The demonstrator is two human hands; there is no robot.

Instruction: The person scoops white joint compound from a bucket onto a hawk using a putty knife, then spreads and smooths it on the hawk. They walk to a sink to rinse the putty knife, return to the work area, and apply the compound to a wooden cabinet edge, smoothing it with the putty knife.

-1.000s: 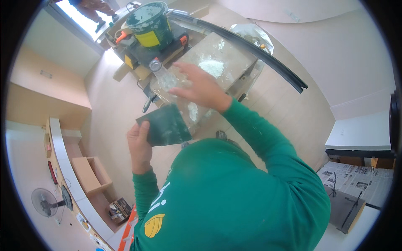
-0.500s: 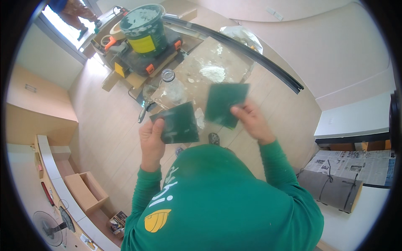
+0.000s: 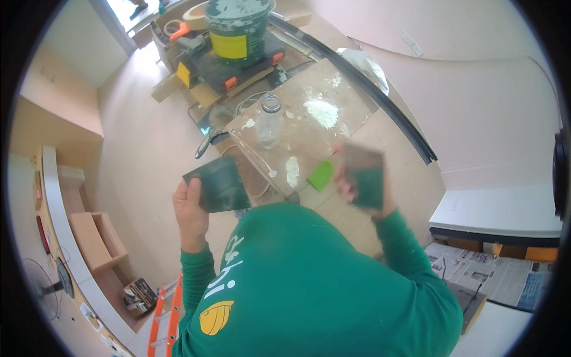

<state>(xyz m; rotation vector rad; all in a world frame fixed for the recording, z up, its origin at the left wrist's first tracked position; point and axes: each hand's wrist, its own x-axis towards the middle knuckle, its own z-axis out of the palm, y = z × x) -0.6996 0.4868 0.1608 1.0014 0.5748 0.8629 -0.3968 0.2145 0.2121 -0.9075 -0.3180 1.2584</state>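
My left hand (image 3: 191, 209) pinches a square dark green plate (image 3: 223, 185) by its left edge, thumb on top. The plate is thin and has pale smears on its face. At the right, my right hand (image 3: 347, 184) grips a second thin dark green plate (image 3: 367, 189), tilted and smeared by motion, its upper half looking brownish. The two plates are well apart. Between them, a bright green flat piece (image 3: 321, 175) lies at the edge of a stained board (image 3: 279, 137). On the board stand a clear bottle (image 3: 269, 122) and a heap of white powder (image 3: 322, 113).
A dark green bucket with a yellow label (image 3: 238, 35) stands on a black case (image 3: 256, 65) at the back. A long black rail (image 3: 375, 89) curves past the board's right side. An orange ladder (image 3: 165, 315) is at the lower left, newspaper (image 3: 476, 268) at the right.
My hands have moved farther apart, each with its plate. The right plate has turned from lying face-on to tilted. The view has shifted, bringing the orange ladder in.
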